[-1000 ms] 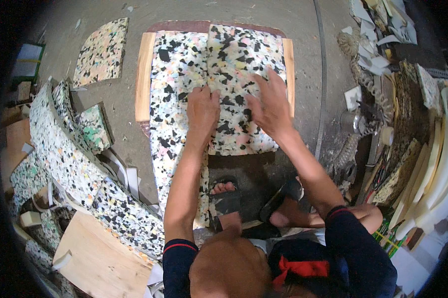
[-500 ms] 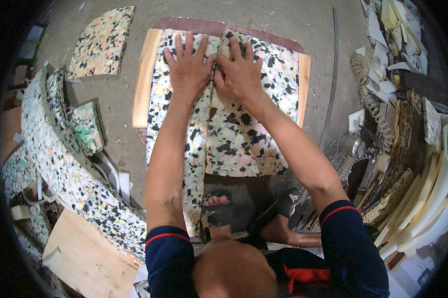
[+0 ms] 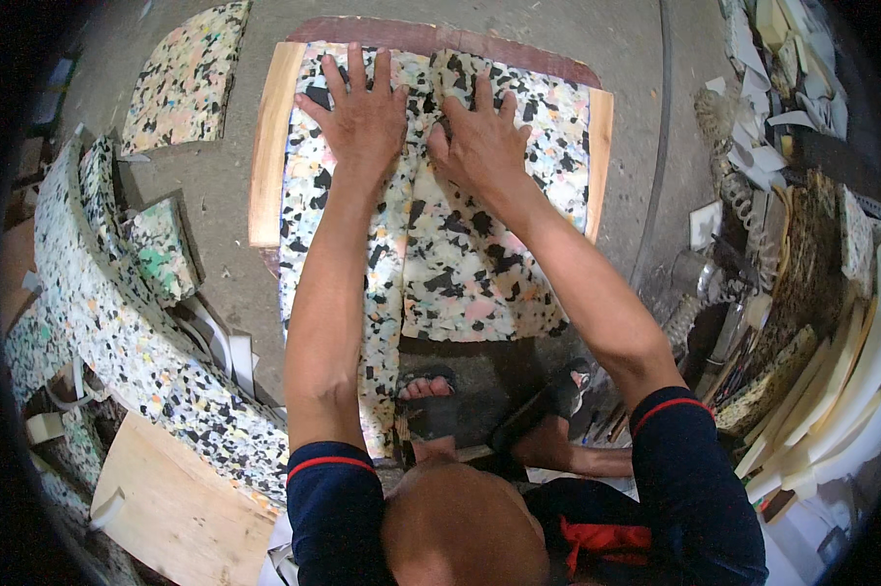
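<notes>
Two speckled rebonded-foam sheets lie on a board with light wood side edges and a dark red far edge. The left foam sheet is long and reaches toward my feet; the right foam sheet ends shorter. Their edges meet along a seam running down the middle. My left hand presses flat on the left sheet near its far end, fingers spread. Just right of the seam, my right hand rests on the far part of the right sheet, fingers apart and thumb bent inward. Neither hand holds anything.
A curved speckled foam piece stands at the left, above a plywood panel. Another foam piece lies far left. Foam offcuts, a coiled hose and scraps crowd the right side. My feet stand close to the sheets.
My hands have moved slightly apart at the seam; the right hand has shifted a little to the right and its fingers have spread. The whole view has shifted slightly.
</notes>
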`<action>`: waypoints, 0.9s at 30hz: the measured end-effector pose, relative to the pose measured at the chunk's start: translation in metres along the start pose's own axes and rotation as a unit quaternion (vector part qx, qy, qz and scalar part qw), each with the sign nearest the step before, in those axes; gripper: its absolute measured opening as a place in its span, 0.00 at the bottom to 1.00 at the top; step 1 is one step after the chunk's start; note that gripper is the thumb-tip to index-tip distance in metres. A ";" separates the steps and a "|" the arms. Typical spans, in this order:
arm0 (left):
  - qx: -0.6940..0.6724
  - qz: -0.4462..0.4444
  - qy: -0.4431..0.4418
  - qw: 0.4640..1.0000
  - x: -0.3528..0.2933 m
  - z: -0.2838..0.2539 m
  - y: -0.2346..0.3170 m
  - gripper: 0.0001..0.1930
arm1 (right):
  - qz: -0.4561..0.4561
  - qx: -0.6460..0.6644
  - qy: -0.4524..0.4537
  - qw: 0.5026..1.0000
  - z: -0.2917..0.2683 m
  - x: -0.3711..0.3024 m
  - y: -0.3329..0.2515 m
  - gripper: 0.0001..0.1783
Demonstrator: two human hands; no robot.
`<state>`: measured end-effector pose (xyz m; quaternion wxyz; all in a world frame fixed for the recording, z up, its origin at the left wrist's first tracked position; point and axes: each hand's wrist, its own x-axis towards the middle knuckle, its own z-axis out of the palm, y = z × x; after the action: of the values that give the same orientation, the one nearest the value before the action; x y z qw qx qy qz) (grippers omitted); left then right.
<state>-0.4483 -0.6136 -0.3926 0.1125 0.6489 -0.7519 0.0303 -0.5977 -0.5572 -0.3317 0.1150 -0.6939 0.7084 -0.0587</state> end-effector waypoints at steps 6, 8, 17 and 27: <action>0.069 0.022 -0.037 0.997 0.032 -0.003 0.005 0.28 | 0.005 -0.033 0.041 0.999 0.013 0.001 -0.007 0.21; 0.072 0.106 0.042 0.991 0.048 0.000 0.001 0.23 | -0.043 -0.056 0.066 0.995 0.017 0.003 -0.006 0.19; -0.035 0.114 0.066 0.991 0.051 0.021 -0.012 0.14 | -0.100 -0.024 0.150 0.983 0.030 0.004 0.010 0.19; -0.033 0.136 0.043 0.989 0.051 0.017 -0.015 0.15 | -0.086 -0.033 0.118 0.989 0.037 0.004 0.012 0.19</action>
<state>-0.4429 -0.6687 -0.4000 0.1611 0.5345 -0.8283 0.0487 -0.6004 -0.5581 -0.3704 0.0019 -0.7438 0.6564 -0.1260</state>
